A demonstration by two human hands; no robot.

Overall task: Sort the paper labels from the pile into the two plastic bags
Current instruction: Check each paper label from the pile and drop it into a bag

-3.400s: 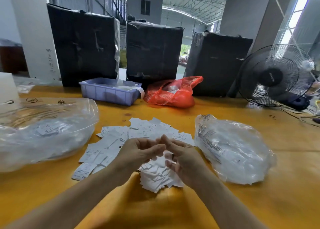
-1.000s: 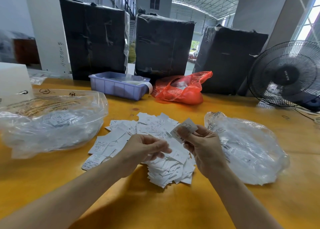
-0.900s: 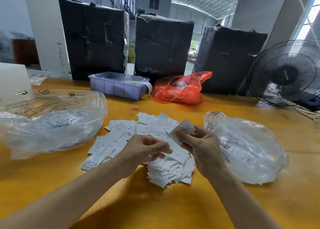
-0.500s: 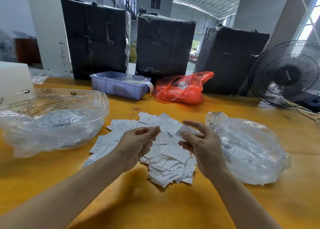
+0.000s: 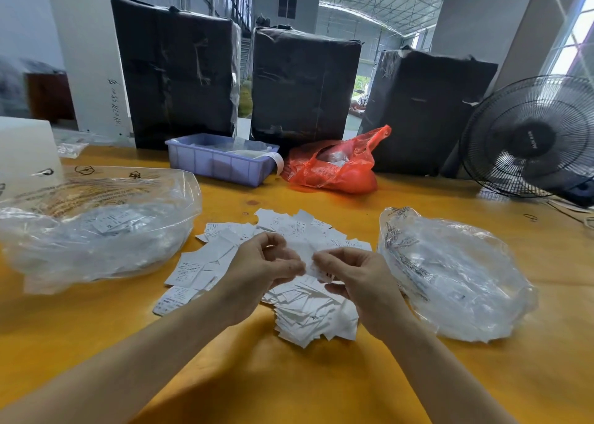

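Note:
A pile of small white paper labels (image 5: 302,314) lies spread on the yellow table in front of me. My left hand (image 5: 263,272) and my right hand (image 5: 360,282) hover over the pile's middle, fingertips nearly meeting. Together they pinch one white label (image 5: 313,263) held just above the pile; a dark printed mark shows by my right thumb. A large clear plastic bag (image 5: 96,230) with labels inside lies to the left of the pile. A second clear plastic bag (image 5: 450,279), also holding labels, lies to the right, close to my right hand.
Behind the pile stand a blue plastic bin (image 5: 221,163) and a red plastic bag (image 5: 334,169). Three black wrapped boxes (image 5: 305,86) line the table's far edge. A black fan (image 5: 530,137) stands at the back right, a white box (image 5: 25,153) at far left.
The right hand held a label up a second ago. Half a second ago both hands were spread with fingers loose. Now they have closed in together and pinch a label over the pile.

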